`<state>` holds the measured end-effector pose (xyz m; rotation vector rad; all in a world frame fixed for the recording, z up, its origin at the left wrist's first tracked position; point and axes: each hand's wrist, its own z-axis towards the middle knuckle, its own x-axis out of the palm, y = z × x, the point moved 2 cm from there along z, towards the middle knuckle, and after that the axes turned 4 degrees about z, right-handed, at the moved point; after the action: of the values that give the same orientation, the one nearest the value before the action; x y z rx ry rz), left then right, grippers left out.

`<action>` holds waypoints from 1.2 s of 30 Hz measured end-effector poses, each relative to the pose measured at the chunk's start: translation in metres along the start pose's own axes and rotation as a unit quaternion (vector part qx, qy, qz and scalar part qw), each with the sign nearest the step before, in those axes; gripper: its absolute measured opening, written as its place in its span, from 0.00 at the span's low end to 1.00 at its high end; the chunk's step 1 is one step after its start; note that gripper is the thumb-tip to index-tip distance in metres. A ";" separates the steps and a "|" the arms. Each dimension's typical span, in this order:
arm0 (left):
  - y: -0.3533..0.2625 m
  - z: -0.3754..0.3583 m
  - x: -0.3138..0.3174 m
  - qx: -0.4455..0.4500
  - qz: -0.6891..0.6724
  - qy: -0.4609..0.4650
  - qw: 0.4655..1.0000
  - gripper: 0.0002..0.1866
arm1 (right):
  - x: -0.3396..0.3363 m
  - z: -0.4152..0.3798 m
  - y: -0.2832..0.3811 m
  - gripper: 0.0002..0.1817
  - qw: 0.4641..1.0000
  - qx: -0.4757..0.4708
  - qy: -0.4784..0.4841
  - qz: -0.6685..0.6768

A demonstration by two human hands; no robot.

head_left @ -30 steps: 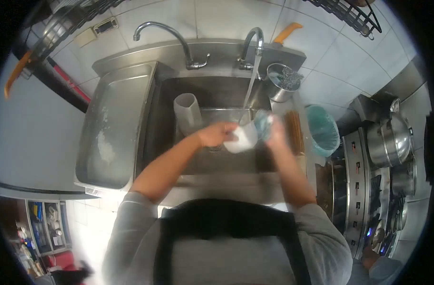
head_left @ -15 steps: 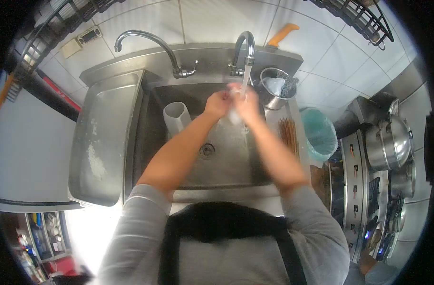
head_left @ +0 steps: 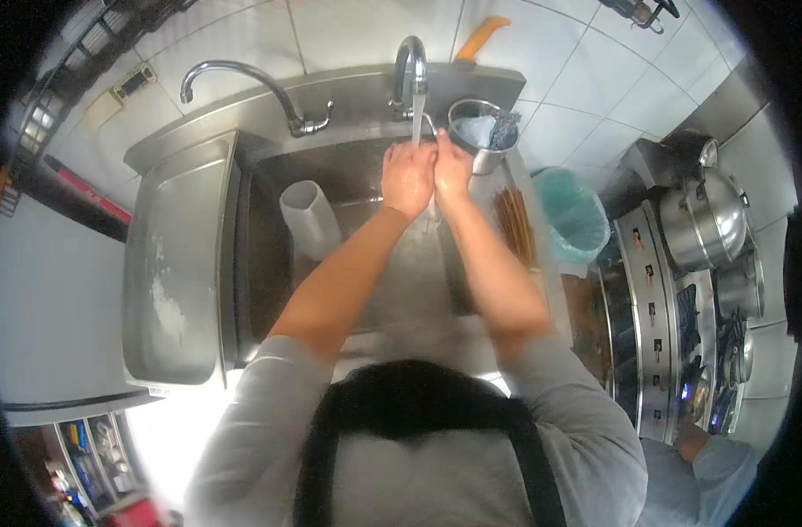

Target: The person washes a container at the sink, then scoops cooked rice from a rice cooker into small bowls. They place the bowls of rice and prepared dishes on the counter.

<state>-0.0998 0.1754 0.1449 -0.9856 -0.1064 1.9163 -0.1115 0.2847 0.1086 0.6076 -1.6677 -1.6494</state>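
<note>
Clear water pours from the right tap onto my two hands, which are pressed against each other over the back of the steel sink. My left hand shows its wet back, with the fingers bent and closed. Against its right side lies my right hand, closed too, its thumb pointing up toward the tap. Whatever may be between the palms is hidden. A white plastic container lies tilted in the sink, left of my hands.
Right of the sink are a steel pot with scrubbing pads, a bundle of wooden sticks and a bin with a green liner. A steel tray lies left. Another person's hand is near the stove.
My hands, blurred and lower under the stream before, are now clasped closer together, and the left one covers more. The view has shifted, so the sink and taps appear further left.
</note>
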 end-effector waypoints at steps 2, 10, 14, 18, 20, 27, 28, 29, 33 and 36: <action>0.006 -0.014 -0.001 0.012 0.034 -0.071 0.997 0.12 | 0.007 -0.003 -0.014 0.18 0.995 0.002 -0.061 0.080; 0.038 -0.049 -0.013 -0.550 -0.708 0.032 0.442 0.30 | 0.005 -0.063 -0.011 0.13 0.945 -0.234 0.202 -0.107; 0.066 -0.077 0.003 -0.432 -0.776 0.135 0.440 0.28 | 0.001 -0.057 -0.005 0.10 0.833 -0.303 0.367 -0.282; 0.050 -0.083 0.026 -0.416 -0.815 0.184 0.359 0.26 | 0.010 0.006 -0.020 0.18 0.808 -0.089 0.371 -0.450; 0.066 -0.086 0.042 -0.404 -0.817 0.192 0.364 0.25 | 0.012 -0.004 -0.035 0.14 0.815 0.010 0.376 -0.440; 0.048 -0.087 0.025 -0.487 -0.752 0.158 0.416 0.26 | 0.026 -0.012 -0.042 0.16 0.804 -0.102 0.306 -0.499; 0.050 -0.085 0.025 -0.498 -0.738 0.165 0.424 0.26 | 0.026 -0.020 -0.037 0.19 0.804 -0.033 0.335 -0.489; 0.060 -0.084 0.024 -0.476 -0.748 0.164 0.433 0.26 | 0.026 -0.031 -0.053 0.21 0.847 -0.036 0.261 -0.461; 0.067 -0.095 0.023 -0.374 -0.806 0.197 0.415 0.25 | 0.052 -0.009 -0.113 0.19 0.756 -0.030 0.377 -0.535; 0.061 -0.100 0.025 -0.490 -0.752 0.174 0.405 0.25 | 0.032 -0.021 -0.045 0.18 0.868 0.033 0.297 -0.397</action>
<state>-0.0812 0.1302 0.0359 -1.1595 -1.4468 -0.3018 -0.1233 0.2436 0.0685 1.8117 -1.0497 -1.6500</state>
